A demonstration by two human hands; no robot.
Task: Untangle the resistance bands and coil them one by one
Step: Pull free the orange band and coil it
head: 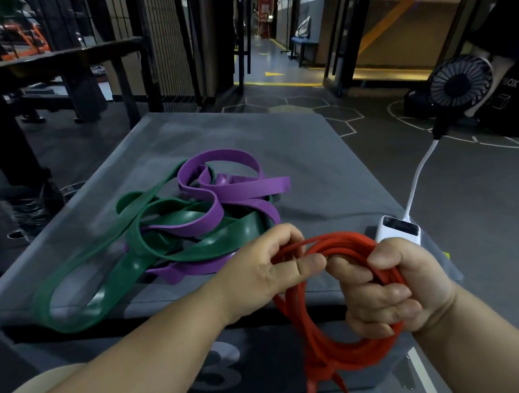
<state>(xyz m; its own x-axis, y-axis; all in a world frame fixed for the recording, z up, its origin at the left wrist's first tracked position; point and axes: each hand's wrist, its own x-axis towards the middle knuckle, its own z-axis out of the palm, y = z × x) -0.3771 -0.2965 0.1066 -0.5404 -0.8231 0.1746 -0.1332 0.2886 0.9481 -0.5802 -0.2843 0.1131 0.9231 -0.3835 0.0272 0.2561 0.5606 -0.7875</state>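
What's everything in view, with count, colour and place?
red resistance band: one, red, partly coiled in both hands, tail hanging before the box.
green resistance band: at least one, green, on the box top, tangled with purple.
purple resistance band: at least one, purple, same tangle.
padded box: one, grey, under the bands.
power bank: one, white, box's right edge.
cable: one, white, power bank to fan.
fan: one, black, right.
left hand: pinches a red strand.
right hand: grips the red coil.

Front face of the grey padded fabric box: large pale numeral "3", partly hidden.
Black soft object on the floor at right: white letters "BOX", start unreadable.
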